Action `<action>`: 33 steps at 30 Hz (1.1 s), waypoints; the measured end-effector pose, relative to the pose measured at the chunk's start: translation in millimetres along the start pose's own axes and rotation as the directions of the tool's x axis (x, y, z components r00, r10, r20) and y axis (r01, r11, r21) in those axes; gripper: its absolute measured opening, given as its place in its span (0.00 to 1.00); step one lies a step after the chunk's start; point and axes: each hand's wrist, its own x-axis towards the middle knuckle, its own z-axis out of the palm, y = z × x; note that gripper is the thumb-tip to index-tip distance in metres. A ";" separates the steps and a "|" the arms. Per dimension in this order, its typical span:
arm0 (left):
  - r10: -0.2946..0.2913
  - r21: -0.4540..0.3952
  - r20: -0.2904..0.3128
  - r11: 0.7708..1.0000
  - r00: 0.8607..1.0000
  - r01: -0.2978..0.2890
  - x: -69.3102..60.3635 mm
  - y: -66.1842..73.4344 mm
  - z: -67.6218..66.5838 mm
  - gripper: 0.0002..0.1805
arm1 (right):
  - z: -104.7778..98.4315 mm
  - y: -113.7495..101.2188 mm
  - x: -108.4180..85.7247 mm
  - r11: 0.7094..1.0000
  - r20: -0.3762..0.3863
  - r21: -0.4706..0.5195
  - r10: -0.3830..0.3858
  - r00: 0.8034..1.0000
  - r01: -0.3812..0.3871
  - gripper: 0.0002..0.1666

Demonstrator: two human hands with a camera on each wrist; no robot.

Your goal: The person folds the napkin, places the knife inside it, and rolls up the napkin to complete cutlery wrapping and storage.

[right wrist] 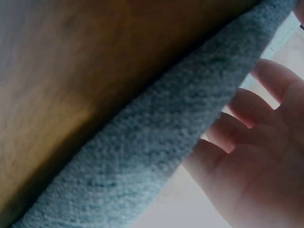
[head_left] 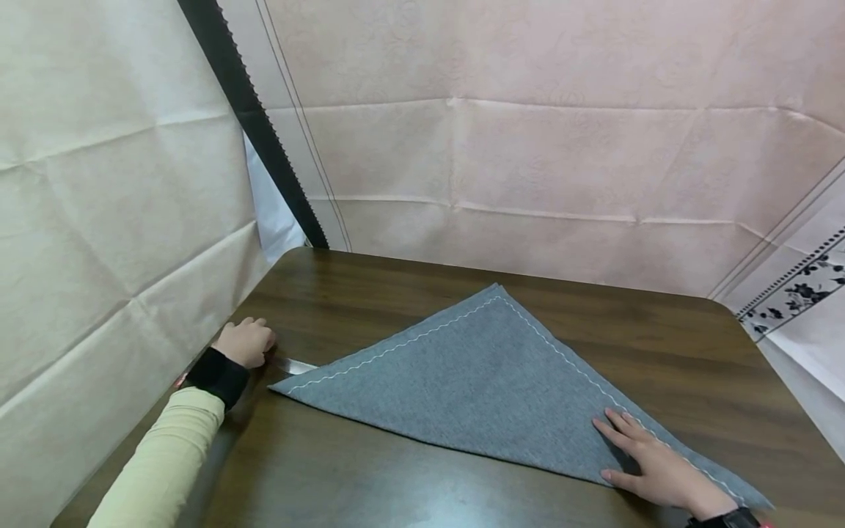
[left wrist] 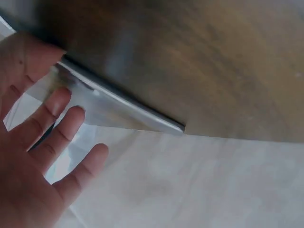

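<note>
A grey cloth (head_left: pixel 429 381) with wavy white stitching along two edges lies as a triangle on the table, its point at the back. At its left corner a shiny flat strip (head_left: pixel 300 367) shows partly from under it. My left hand (head_left: pixel 244 343) is just left of the strip; in the left wrist view this hand (left wrist: pixel 42 128) has spread, slightly bent fingers, its thumb at the end of a shiny edge (left wrist: pixel 128 104). My right hand (head_left: pixel 660 462) rests on the cloth near the right corner, fingers spread; in the right wrist view the hand (right wrist: pixel 256 147) is beside the cloth (right wrist: pixel 142 133).
The brown wooden table (head_left: pixel 383 286) has rounded back corners. Pale creased sheets (head_left: pixel 541 161) hang behind it and on the left (head_left: pixel 119 220), with a dark band (head_left: pixel 257 125) between them. A floral-patterned border (head_left: pixel 799 293) is at the right.
</note>
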 end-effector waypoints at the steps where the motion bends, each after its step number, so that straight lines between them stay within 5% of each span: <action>1: 0.013 -0.008 0.003 1.000 1.000 -0.013 -0.2 -2.2 2.3 0.11 | 0.2 -0.1 -0.3 1.000 0.001 0.001 0.004 1.000 -0.004 0.44; 10: 0.022 -0.154 0.063 0.988 0.998 -0.012 -3.7 -10.6 9.6 0.04 | 2.1 0.8 -1.2 1.000 0.000 0.008 -0.016 1.000 0.016 0.43; 17: 0.042 -0.265 0.049 0.964 0.998 -0.028 -0.8 -8.7 9.1 0.04 | 2.8 0.1 -1.7 1.000 -0.013 0.009 -0.023 1.000 0.023 0.43; 27: -0.084 -0.323 0.151 0.937 0.985 0.130 6.2 -1.4 -2.4 0.14 | 0.9 -1.9 -1.6 1.000 0.009 0.025 0.001 1.000 -0.002 0.43; 33: -0.056 -0.309 0.060 0.949 0.997 0.072 9.7 3.7 -8.8 0.16 | -0.5 -2.5 -1.9 1.000 0.023 0.031 0.004 1.000 -0.005 0.43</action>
